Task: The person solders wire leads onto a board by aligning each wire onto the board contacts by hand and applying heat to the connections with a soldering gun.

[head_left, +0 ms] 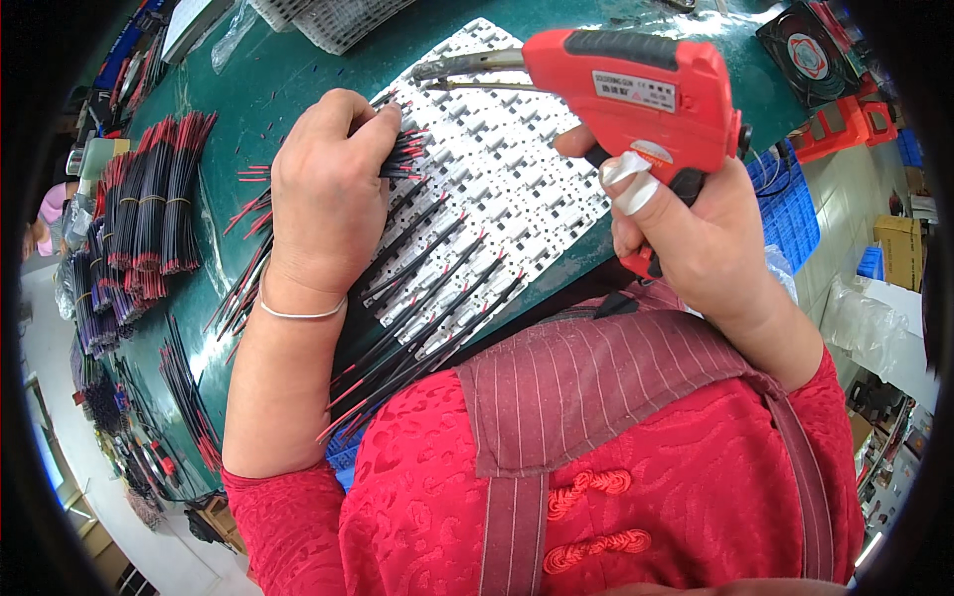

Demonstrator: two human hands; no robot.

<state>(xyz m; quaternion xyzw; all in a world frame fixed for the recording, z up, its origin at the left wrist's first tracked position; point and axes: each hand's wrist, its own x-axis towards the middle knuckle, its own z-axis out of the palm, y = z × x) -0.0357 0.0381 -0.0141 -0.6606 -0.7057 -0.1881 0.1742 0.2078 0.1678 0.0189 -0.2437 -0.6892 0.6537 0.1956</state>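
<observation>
My right hand (686, 219), with white tape round a finger, grips a red soldering gun (636, 89) by its handle. The gun's tip points left, over the far part of a white sheet of small plastic parts (527, 169) in rows. My left hand (333, 184) is closed on black wires with red ends (405, 157), at the sheet's left side near the tip. Its thumb and finger pinch at the far end, but what lies right at the fingertips is hidden. Several black wires (437, 283) lie across the sheet's near left part, their ends hanging towards me.
Tied bundles of black and red wires (149, 204) lie at the left of the green table (253, 84). A white basket (343, 22) stands at the back. To the right are a dark fan (805, 55), a red plastic holder (840, 129) and a blue crate (790, 214).
</observation>
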